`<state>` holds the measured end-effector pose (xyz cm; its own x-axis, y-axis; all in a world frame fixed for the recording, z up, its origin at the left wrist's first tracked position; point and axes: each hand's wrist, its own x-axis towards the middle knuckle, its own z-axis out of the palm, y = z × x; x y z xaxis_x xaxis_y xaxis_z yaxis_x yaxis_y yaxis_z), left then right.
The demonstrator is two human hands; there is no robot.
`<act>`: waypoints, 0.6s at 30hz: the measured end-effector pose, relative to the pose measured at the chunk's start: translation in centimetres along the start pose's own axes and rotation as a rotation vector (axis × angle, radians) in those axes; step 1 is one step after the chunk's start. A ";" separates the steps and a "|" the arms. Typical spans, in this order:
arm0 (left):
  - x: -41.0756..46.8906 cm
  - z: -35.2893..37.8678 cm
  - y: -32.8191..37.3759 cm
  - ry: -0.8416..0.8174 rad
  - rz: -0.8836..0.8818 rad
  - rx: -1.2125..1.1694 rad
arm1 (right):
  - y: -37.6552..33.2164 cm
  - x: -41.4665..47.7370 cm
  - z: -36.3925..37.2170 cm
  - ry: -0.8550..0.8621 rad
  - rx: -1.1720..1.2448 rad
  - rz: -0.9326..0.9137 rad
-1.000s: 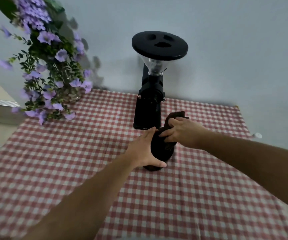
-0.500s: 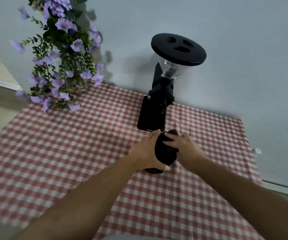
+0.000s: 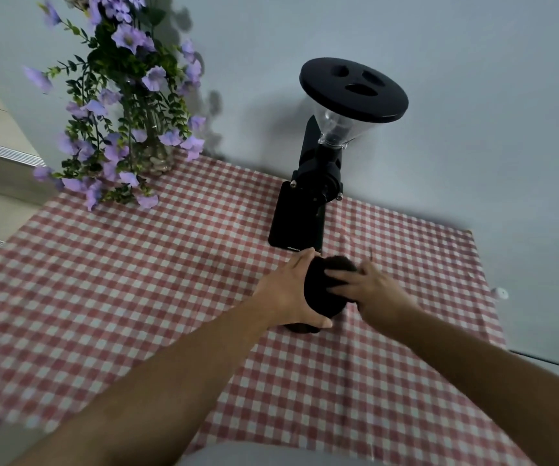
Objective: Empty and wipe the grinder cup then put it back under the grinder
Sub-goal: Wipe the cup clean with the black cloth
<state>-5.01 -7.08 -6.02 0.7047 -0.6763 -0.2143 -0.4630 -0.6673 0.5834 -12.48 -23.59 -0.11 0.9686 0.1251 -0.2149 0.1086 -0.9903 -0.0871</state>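
Observation:
The black grinder cup point(image 3: 318, 294) stands on the red checked tablecloth, a short way in front of the black coffee grinder point(image 3: 318, 183). My left hand point(image 3: 288, 294) wraps around the cup's left side. My right hand point(image 3: 368, 290) presses a dark brown cloth point(image 3: 342, 262) over the cup's top and right side, fingers spread across it. The cup's opening is hidden under the cloth and my fingers. The grinder has a clear hopper with a round black lid point(image 3: 353, 89).
A glass vase of purple flowers point(image 3: 126, 105) stands at the back left of the table. The tablecloth point(image 3: 136, 280) covers the table up to the pale wall. A small white object point(image 3: 499, 292) lies past the table's right edge.
The cloth, which stuck up behind the cup, is now pushed down onto it under my right hand. The camera has tilted and shifted; my left hand keeps its hold.

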 end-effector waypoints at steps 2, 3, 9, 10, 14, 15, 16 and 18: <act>0.0 0.1 0.0 0.018 0.020 -0.017 | -0.9 -1.8 1.8 0.026 0.172 0.079; 0.1 0.1 -0.1 0.029 0.027 -0.036 | -1.4 -2.1 1.8 0.015 0.272 0.117; 0.0 -0.2 0.1 -0.008 0.007 -0.051 | 1.5 1.2 -4.2 0.037 0.795 0.320; 0.0 -0.1 0.0 -0.004 0.002 -0.047 | 1.7 1.4 -4.1 0.106 0.773 0.306; 0.0 -0.1 0.2 -0.012 0.000 -0.024 | 0.8 -0.5 1.2 0.095 0.368 0.148; 0.1 -0.2 0.4 -0.011 0.005 -0.025 | 0.4 -1.6 2.3 0.134 0.383 0.158; 0.1 -0.3 0.5 -0.001 0.009 -0.027 | 0.1 -2.7 3.0 0.174 0.410 0.165; 0.2 -0.3 0.4 0.010 0.021 -0.034 | -0.5 -4.1 3.3 0.186 0.462 0.152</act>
<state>-4.86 -7.40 -5.57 0.7002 -0.6870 -0.1942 -0.4592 -0.6417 0.6143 -17.20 -23.45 -2.36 0.9937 -0.0721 -0.0856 -0.1054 -0.8611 -0.4975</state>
